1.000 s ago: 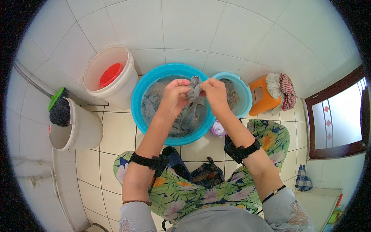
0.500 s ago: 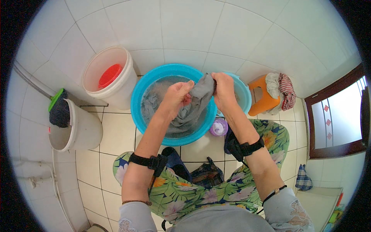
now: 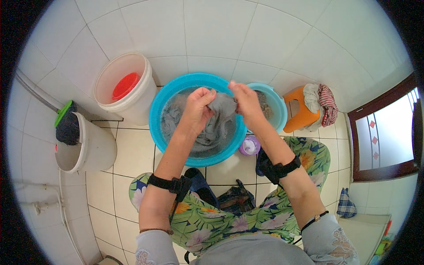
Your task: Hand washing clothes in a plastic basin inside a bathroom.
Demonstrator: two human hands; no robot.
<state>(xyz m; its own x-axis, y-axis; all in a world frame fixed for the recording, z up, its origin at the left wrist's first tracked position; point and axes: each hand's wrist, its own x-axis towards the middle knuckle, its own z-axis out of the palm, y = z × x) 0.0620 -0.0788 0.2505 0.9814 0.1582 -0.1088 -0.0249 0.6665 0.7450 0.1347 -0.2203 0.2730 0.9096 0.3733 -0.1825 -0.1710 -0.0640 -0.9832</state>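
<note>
A wet grey cloth point(image 3: 219, 109) is stretched between my two hands above the large blue basin point(image 3: 154, 119). Its lower part runs down into the cloudy water, where more grey fabric lies. My left hand point(image 3: 197, 109) pinches one part between thumb and fingers. On the other side, my right hand point(image 3: 249, 106) is closed on the cloth's edge over the basin's right rim, its thumb and forefinger pointing upward. Part of each grip is hidden by the hands themselves.
A light blue basin point(image 3: 280, 114) stands right of the large one, with a purple tub point(image 3: 250, 145) in front. An orange stool point(image 3: 301, 115) farther right bears white and red-striped cloths point(image 3: 327, 106). At left are a white bucket point(image 3: 145, 99) with a red basin point(image 3: 126, 86) and another bucket point(image 3: 99, 143).
My right hand has moved a little left and its fingers have shifted on the cloth. The raised cloth has dropped slightly and spread between my hands. My left hand has moved slightly left.
</note>
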